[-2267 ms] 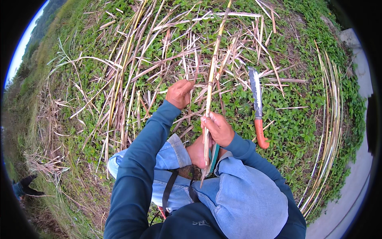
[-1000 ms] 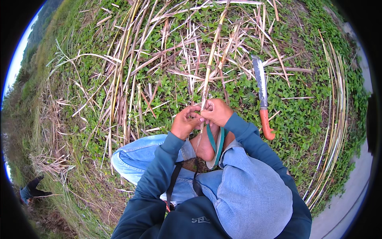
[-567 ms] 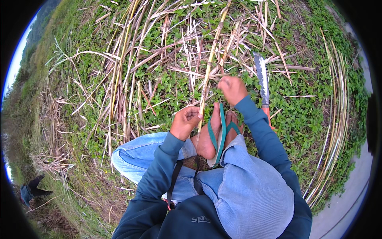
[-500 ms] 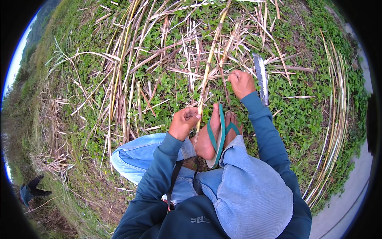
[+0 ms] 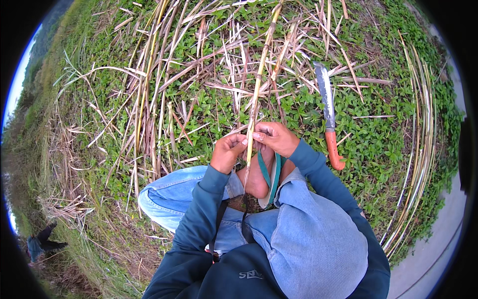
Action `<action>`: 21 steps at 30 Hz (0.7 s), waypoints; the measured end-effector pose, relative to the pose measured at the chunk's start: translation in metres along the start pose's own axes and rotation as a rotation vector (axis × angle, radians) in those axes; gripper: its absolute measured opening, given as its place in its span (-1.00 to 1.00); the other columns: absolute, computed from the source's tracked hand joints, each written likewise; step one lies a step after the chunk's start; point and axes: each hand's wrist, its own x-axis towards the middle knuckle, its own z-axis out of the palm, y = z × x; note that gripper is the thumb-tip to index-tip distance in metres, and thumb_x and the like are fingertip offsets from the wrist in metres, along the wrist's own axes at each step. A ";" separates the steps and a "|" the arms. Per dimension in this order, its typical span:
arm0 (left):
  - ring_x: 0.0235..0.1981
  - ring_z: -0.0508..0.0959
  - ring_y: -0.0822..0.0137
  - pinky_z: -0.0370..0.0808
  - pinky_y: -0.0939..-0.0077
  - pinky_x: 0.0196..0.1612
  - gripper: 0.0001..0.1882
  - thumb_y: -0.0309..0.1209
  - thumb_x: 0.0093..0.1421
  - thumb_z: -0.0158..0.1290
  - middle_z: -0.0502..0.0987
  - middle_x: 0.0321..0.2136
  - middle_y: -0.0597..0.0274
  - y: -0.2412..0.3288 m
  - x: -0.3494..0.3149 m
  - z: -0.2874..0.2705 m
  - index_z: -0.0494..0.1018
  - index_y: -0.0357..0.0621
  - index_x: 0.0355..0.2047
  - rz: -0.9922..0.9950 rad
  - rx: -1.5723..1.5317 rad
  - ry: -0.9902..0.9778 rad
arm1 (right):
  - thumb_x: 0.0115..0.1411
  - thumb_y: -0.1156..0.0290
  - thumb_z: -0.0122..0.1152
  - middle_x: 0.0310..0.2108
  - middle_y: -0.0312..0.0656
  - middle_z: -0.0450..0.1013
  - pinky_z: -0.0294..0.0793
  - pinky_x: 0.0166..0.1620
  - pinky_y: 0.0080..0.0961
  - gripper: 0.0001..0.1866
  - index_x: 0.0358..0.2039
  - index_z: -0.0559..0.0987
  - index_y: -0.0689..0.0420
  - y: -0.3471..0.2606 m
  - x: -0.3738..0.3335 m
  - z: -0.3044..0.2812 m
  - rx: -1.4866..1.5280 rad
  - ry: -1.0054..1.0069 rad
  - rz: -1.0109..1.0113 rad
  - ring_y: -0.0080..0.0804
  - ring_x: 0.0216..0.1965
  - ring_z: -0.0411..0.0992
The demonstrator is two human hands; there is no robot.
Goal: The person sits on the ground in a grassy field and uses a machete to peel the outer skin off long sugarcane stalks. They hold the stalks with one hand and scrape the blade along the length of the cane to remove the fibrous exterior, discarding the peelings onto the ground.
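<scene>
A long yellowish cane stalk (image 5: 260,74) runs from the far edge down to my lap, its near end between my feet and knee. My left hand (image 5: 227,152) pinches it near that end, thumb and fingers closed round it. Just above, my right hand (image 5: 277,138) is closed at the stalk's right side, thumb against it. A sandalled foot (image 5: 259,179) with a green strap lies beneath the hands. To the right rests a machete (image 5: 325,102) with a dark, worn blade and an orange handle (image 5: 333,152), touched by neither hand.
Several uncut canes (image 5: 144,94) lie left among dry husk strips (image 5: 234,60) over low green plants. A bundle of thin stalks (image 5: 423,129) curves along the right, beside a grey paved strip (image 5: 433,239). Another person (image 5: 41,243) is far off at lower left.
My right hand has come back from the right, beside the machete, to the stalk next to my left hand. The machete's handle now shows. My left hand stays on the stalk.
</scene>
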 end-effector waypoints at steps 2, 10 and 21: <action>-0.56 0.47 0.54 0.39 0.67 -0.49 -0.85 -0.47 0.26 -0.01 0.54 -0.50 0.30 -0.002 0.004 -0.008 0.48 -0.30 -0.25 -0.027 -0.016 -0.055 | 0.27 0.30 0.05 -0.55 -0.21 0.43 0.37 -0.41 -0.49 -0.74 -0.38 0.49 0.27 0.002 0.001 -0.007 -0.141 0.021 0.015 -0.45 -0.54 0.38; -0.58 0.47 0.56 0.42 0.70 -0.50 -0.88 -0.48 0.23 0.00 0.51 -0.49 0.31 0.006 0.007 -0.017 0.44 -0.27 -0.26 -0.111 -0.250 -0.041 | 0.20 0.18 0.11 -0.32 0.02 0.49 0.40 -0.17 -0.25 -0.67 -0.31 0.54 0.24 -0.015 -0.003 -0.057 -1.066 0.719 -0.271 -0.05 -0.32 0.43; -0.58 0.39 0.59 0.32 0.69 -0.50 -0.85 -0.45 0.21 0.02 0.49 -0.58 0.33 -0.001 0.016 -0.005 0.50 -0.32 -0.37 0.265 0.439 0.206 | 0.27 0.05 0.07 -0.75 -0.32 0.39 0.25 -0.66 -0.63 -0.50 -0.66 0.43 0.19 -0.007 -0.024 0.040 -0.067 0.015 0.250 -0.64 -0.74 0.30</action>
